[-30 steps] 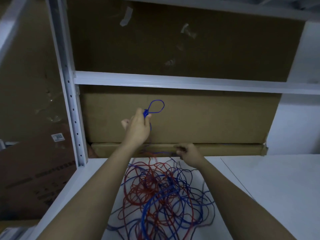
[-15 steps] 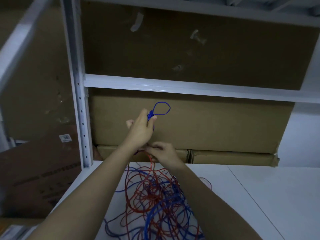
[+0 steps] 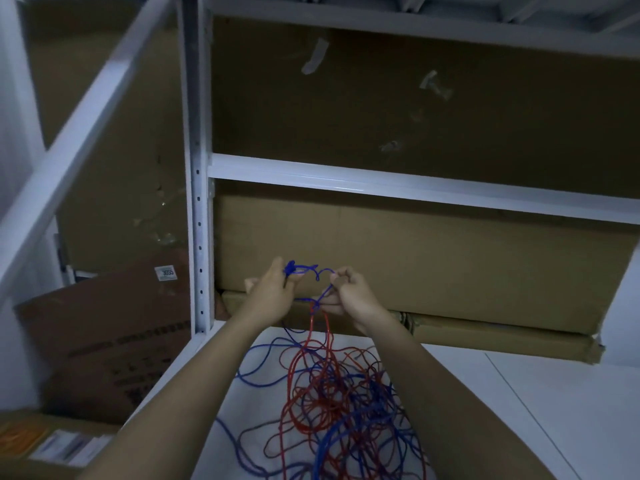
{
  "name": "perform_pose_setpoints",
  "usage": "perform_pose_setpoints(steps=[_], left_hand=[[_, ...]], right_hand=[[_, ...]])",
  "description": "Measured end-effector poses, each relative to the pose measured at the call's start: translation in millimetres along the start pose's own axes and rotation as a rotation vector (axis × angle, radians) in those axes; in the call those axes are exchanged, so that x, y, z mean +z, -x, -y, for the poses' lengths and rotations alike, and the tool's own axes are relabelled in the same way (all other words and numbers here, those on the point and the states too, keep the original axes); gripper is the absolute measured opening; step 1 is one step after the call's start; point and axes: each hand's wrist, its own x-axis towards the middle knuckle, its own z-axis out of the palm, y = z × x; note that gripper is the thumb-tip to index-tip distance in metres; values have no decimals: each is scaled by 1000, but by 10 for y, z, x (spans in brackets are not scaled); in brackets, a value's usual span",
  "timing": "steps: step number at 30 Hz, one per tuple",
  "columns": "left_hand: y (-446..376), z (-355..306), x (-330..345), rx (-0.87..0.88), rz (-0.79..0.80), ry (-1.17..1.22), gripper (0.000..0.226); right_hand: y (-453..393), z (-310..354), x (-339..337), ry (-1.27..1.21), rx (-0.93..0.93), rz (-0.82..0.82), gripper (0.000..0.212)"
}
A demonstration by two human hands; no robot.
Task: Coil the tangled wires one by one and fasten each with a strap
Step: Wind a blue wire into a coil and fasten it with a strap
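Hands, left (image 3: 273,296) and right (image 3: 349,296), each pinch the blue wire (image 3: 313,271) with curled fingers above the tangle (image 3: 332,403).

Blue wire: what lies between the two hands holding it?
In the head view, only a wavy stretch of thin blue wire spans from left hand to right hand; brown cardboard box behind.

The right hand (image 3: 349,295) has risen from low at the far edge of the surface, near the tangle (image 3: 332,393), to the height of the left hand (image 3: 273,295), close to its right. It now pinches the blue wire (image 3: 313,271), which stretches between the two hands where earlier an upright loop stood above the left hand alone. Red strands now hang from below the right hand down to the pile.
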Motion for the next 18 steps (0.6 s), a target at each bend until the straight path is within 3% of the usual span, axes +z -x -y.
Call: perform_pose_setpoints(steps=[2, 7, 11, 15, 18], left_hand=[[66, 9, 31, -5, 76, -37, 14], [72, 81, 108, 28, 262, -55, 38], [30, 111, 106, 38, 270, -124, 30], [-4, 167, 150, 23, 344, 11, 30], [6, 206, 219, 35, 304, 27, 30]], right_hand=[[-24, -17, 3, 20, 36, 22, 6], [-31, -16, 21, 133, -49, 44, 19], [-42, -23, -43, 87, -99, 34, 18], [2, -49, -81, 64, -110, -5, 15], [-1, -95, -137, 220, -194, 23, 17]])
